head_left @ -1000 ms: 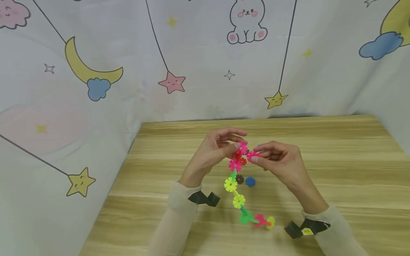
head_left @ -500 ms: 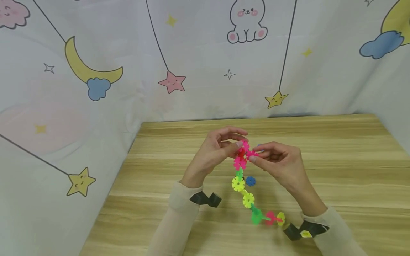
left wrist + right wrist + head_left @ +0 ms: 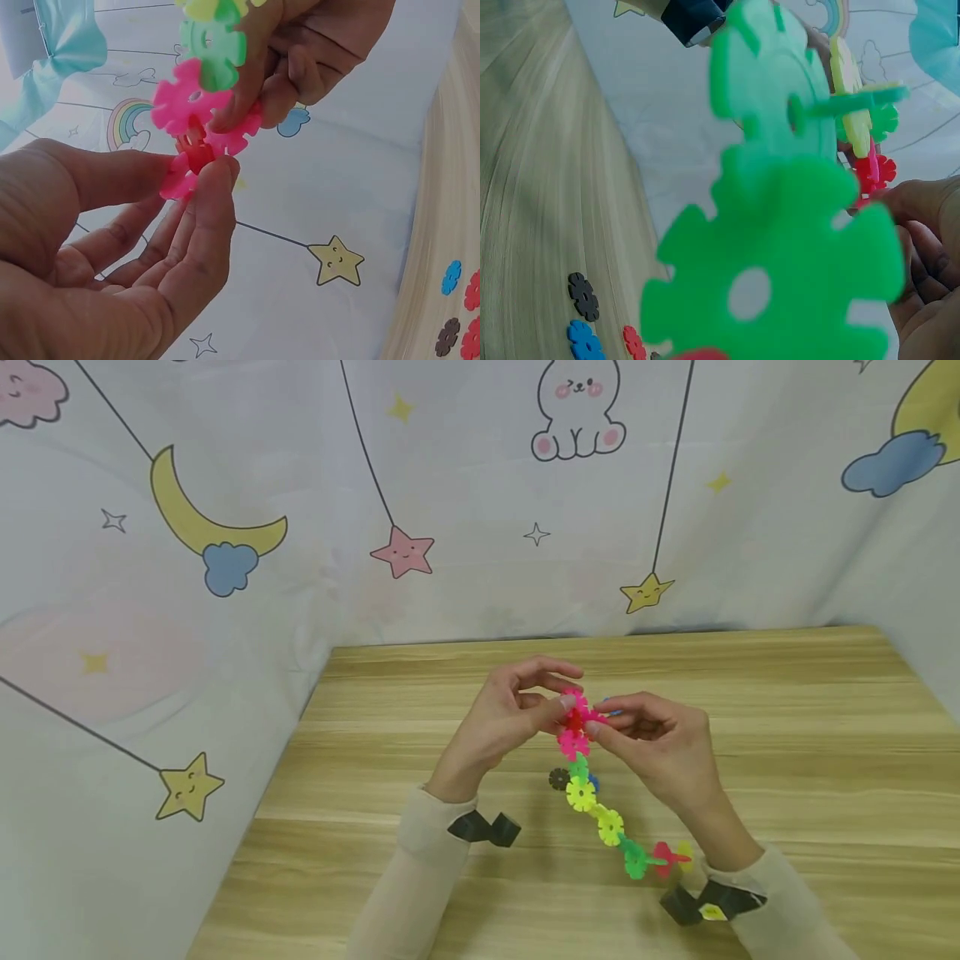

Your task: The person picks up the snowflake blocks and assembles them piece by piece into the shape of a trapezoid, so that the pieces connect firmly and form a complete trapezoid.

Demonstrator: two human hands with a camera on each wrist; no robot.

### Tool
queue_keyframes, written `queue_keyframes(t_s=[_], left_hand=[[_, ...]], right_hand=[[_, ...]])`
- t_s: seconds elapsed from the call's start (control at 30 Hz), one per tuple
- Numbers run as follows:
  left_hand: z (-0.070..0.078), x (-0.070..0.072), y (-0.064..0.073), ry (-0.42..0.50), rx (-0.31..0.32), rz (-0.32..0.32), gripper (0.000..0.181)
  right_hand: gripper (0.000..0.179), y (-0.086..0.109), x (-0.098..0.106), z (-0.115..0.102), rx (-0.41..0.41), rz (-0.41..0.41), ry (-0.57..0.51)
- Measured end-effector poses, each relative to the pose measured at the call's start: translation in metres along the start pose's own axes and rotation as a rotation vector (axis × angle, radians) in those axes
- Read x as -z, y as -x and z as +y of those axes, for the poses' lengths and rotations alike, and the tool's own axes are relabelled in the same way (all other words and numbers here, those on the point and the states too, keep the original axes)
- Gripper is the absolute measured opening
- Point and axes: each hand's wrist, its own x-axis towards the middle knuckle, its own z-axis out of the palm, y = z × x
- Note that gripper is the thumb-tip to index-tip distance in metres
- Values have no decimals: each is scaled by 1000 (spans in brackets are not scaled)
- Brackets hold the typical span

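My left hand pinches a pink snowflake disc at the top of a chain of slotted plastic discs. With thumb and fingers my right hand pinches another pink disc, which meets the red disc near that top end. Whether it is slotted in, I cannot tell. Below hang a pink disc, yellow discs and green discs. A red-pink disc and a yellow one end the chain by the right wrist. Close green discs block much of the right wrist view.
On the wooden table lie a dark brown disc and a blue disc, partly behind the chain. Loose red discs show in the left wrist view. A patterned cloth stands behind the table.
My right hand has brought its pink disc leftward against the chain's top. The chain's lower end has swung right, towards the right wrist.
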Motion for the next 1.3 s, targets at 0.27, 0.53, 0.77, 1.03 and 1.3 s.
queue_keyframes(t_s=[0.27, 0.53, 0.77, 1.03, 1.3], left_hand=[[3, -3, 2, -25, -4, 25, 30], [6, -11, 4, -116, -16, 70, 28], [1, -11, 4, -94, -2, 79, 30], [0, -10, 2, -87, 19, 86, 29], [5, -11, 3, -51, 23, 59, 31]], right_hand=[[23, 3, -5, 0, 86, 60, 65], [25, 5, -7, -3, 144, 110, 122], [26, 5, -13, -2, 227, 145, 154], [28, 5, -17, 6, 325, 188, 177], [34, 6, -21, 10, 382, 243, 116]])
